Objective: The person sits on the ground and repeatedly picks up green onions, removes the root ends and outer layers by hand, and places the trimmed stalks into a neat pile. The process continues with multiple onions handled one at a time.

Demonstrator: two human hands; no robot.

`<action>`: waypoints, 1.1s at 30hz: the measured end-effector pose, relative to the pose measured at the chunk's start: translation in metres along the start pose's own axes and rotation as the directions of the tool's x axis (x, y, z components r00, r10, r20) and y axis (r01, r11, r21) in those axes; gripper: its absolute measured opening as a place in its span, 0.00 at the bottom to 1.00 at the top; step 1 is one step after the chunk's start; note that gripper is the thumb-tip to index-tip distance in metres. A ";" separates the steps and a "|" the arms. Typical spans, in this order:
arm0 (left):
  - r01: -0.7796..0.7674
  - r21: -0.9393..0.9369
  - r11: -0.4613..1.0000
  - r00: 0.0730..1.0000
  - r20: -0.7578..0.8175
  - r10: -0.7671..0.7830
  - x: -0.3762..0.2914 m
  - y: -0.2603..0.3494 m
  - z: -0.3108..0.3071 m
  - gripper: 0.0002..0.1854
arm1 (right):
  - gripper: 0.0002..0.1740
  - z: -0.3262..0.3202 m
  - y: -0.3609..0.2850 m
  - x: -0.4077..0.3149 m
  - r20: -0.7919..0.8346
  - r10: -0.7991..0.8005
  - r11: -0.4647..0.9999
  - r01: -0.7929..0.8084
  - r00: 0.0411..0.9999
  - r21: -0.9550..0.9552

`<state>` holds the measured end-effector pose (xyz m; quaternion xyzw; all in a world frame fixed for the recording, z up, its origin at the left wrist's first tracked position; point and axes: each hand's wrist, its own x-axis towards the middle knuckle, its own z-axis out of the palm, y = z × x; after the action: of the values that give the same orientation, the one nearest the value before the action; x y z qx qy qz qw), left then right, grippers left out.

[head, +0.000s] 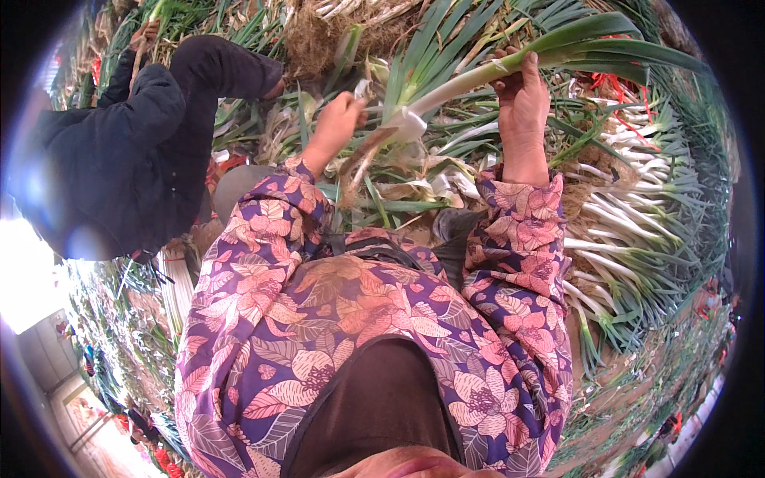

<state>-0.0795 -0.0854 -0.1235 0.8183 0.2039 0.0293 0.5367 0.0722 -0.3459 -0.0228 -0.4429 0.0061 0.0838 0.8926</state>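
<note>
My right hand (pixel 521 98) is closed round the upper stem of a large leek (pixel 460 89), palm up, with the thumb over the stem. Its green leaves fan out to the right, and its white stem slants down to the left. Near the root end, a loose white sheath of skin (pixel 409 124) is folded back from the stem. The brown roots (pixel 361 158) hang below it. Just left of this end is my left hand (pixel 336 126), fingers curled and slightly blurred. Something pale shows at its fingertips; whether it is gripped is unclear.
Leek trimmings (pixel 442 185) litter the ground before me. At right lies a long row of white-stemmed leeks (pixel 627 218) with red ties (pixel 627 125). Untrimmed leeks with roots (pixel 317 42) are heaped ahead. A person in dark clothes (pixel 131 149) sits close on the left, holding a leek.
</note>
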 end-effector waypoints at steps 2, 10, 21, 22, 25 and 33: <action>-0.303 0.011 0.953 0.952 -0.036 0.304 -0.015 0.049 0.017 0.19 | 0.22 -0.010 -0.002 0.004 -0.011 -0.005 1.000 0.005 1.000 0.005; -0.327 0.201 0.923 0.915 0.312 0.256 -0.026 0.080 0.059 0.29 | 0.18 -0.008 -0.010 0.001 0.034 0.002 0.994 -0.006 0.999 0.106; -0.186 0.027 0.982 0.845 0.515 0.146 -0.032 0.091 0.025 0.20 | 0.21 -0.037 -0.040 0.011 -0.053 -0.103 0.965 0.112 0.993 0.237; -0.210 0.071 0.975 0.838 0.526 0.142 -0.031 0.095 0.022 0.20 | 0.22 -0.044 -0.047 0.015 0.072 -0.076 0.957 0.052 0.995 0.284; -0.291 0.208 0.934 0.817 0.562 0.129 -0.030 0.093 0.012 0.20 | 0.21 -0.068 -0.050 0.028 -0.166 -0.187 0.953 0.220 0.968 0.208; -0.373 0.544 0.752 0.878 0.468 0.096 -0.024 -0.004 -0.071 0.21 | 0.23 -0.153 -0.101 0.037 -0.368 -0.346 0.920 0.389 0.863 0.047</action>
<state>-0.1217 -0.0313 -0.0927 0.9546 -0.0228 -0.1435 0.2600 0.1341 -0.5220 -0.0392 -0.3896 0.0862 -0.1693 0.9012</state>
